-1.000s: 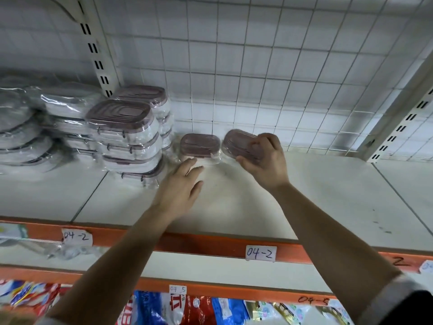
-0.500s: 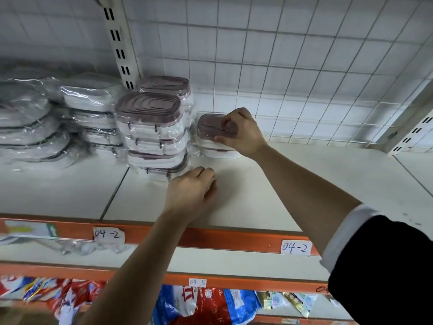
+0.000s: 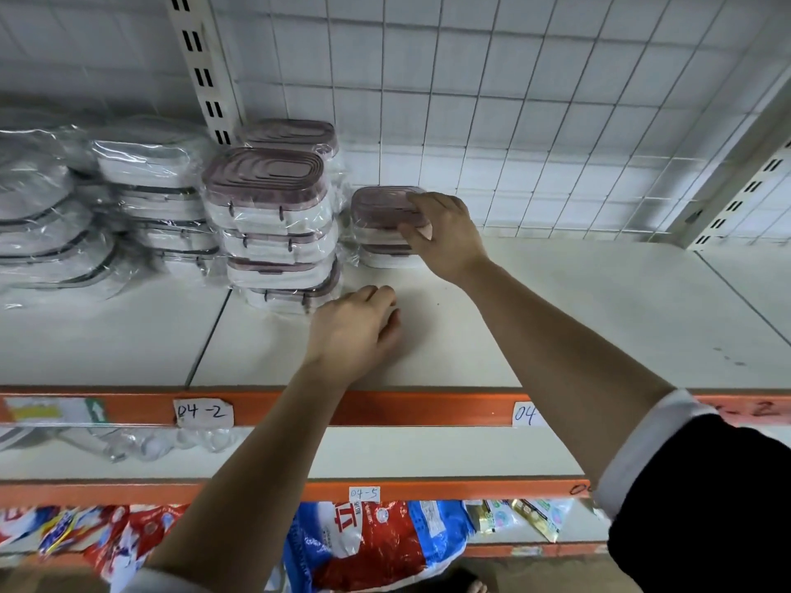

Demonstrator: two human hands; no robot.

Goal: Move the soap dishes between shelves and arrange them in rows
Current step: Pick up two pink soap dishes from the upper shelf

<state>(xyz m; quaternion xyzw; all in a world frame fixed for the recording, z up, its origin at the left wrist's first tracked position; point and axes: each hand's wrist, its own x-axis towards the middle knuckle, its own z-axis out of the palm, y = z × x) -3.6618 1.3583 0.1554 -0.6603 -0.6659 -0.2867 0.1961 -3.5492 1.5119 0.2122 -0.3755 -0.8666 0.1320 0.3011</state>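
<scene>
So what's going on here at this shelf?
A person is arranging soap dishes on a shelf. The right grip holds the top dish, which sits on a lower dish. Together they make a short pile just right of a taller stack. The left grip is low over the shelf in front of the stack, fingers loosely curled, holding nothing.

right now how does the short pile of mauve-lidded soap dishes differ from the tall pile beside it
The short pile of mauve-lidded soap dishes is two high; the tall front pile is four. The right hand holds the short pile, not the tall pile. Both are film-wrapped.
</scene>
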